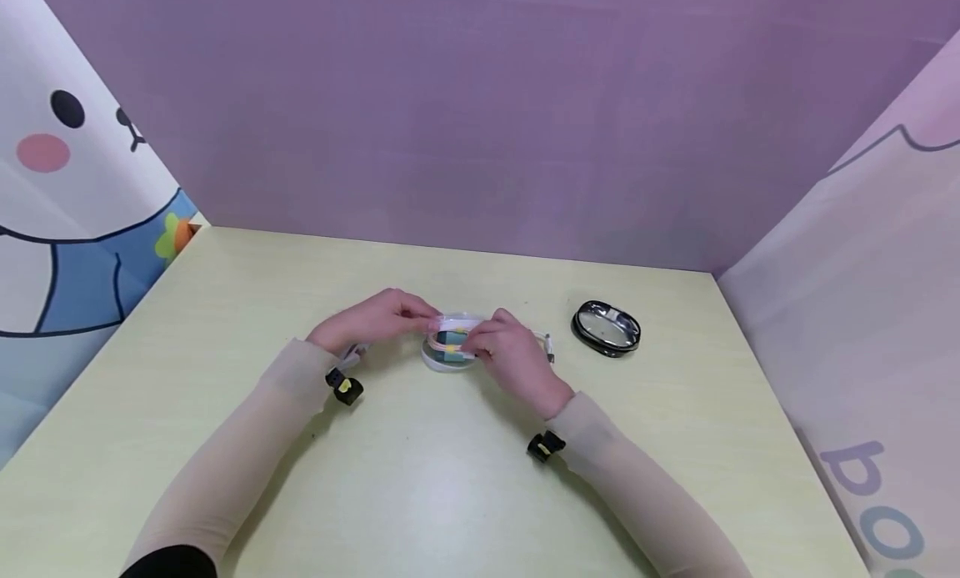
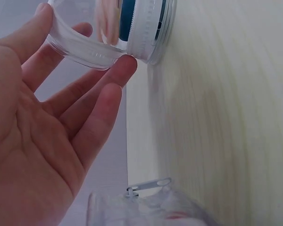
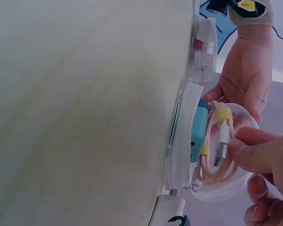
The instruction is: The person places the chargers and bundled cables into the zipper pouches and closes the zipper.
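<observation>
Apparently the packing is partway along: the pale pink cable coil bound with yellow ties (image 3: pixel 218 178) sits just over a smooth teal block (image 3: pixel 199 134) in a round clear case with a ribbed white zip band (image 3: pixel 181 141). The right hand (image 1: pixel 516 359) pinches the coil, so letting go looks undone; the case's glossy see-through domed lid (image 2: pixel 92 52) stands raised, gripped at its edge by the left hand (image 1: pixel 378 318), so closing and zipping seem left too. Among the strands shows a white plug with a metal tip (image 3: pixel 222 141). Near the left wrist lies a clear zipped case with something red inside (image 3: pixel 203 61); off to the right, a shiny black oval case (image 1: pixel 606 328) rests on the pale, wood-grained table (image 1: pixel 435 478).
</observation>
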Demonstrator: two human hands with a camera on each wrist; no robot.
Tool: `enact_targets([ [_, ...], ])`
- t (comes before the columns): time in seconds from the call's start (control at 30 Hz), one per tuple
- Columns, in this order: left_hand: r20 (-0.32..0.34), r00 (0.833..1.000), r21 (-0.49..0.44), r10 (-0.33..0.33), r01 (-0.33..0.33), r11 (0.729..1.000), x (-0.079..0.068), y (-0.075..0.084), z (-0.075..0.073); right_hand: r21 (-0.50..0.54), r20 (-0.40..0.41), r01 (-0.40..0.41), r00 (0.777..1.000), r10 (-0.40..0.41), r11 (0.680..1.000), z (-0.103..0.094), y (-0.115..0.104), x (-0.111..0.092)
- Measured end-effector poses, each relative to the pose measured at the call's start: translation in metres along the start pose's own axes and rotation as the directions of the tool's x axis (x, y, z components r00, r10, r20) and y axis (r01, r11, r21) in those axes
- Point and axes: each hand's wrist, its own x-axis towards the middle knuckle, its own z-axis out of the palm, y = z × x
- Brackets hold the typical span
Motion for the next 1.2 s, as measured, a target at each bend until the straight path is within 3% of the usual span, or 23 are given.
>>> enact_targets([
  [0.27,-0.017,1.0,0.05,0.007,-0.006,0.999,-0.001,0.001,0.002,0.006,0.046,-0.011,0.999,0.01,1.0,0.0,-0.002,0.003],
  [0.37,-0.012,1.0,0.051,0.001,0.0,0.999,-0.002,0.002,0.003,0.08,0.064,-0.039,0.997,0.033,0.996,0.0,0.001,0.0],
  [0.47,-0.005,1.0,0.052,0.003,-0.003,0.999,-0.003,0.002,0.004,0.209,0.057,-0.116,0.993,0.107,0.971,-0.004,0.005,-0.006],
  [0.63,-0.004,1.0,0.078,0.011,-0.011,0.997,-0.005,0.002,0.004,0.38,0.045,-0.281,0.957,0.286,0.881,-0.013,0.012,-0.016],
  [0.8,0.004,1.0,0.084,-0.006,0.006,0.996,-0.006,0.005,0.005,0.409,0.172,-0.451,0.892,0.419,0.793,-0.018,0.012,-0.025],
  [0.97,0.009,1.0,0.065,-0.002,0.001,0.998,-0.007,0.008,0.005,0.47,0.307,-0.567,0.823,0.477,0.677,-0.015,0.007,-0.032],
  [1.03,0.009,1.0,0.059,-0.002,0.001,0.998,-0.007,0.007,0.005,0.527,0.345,-0.582,0.813,0.469,0.62,-0.012,0.006,-0.034],
  [1.2,0.023,1.0,0.052,0.013,-0.014,0.999,-0.007,0.007,0.006,0.647,0.394,-0.573,0.816,0.423,0.504,-0.008,0.004,-0.037],
])
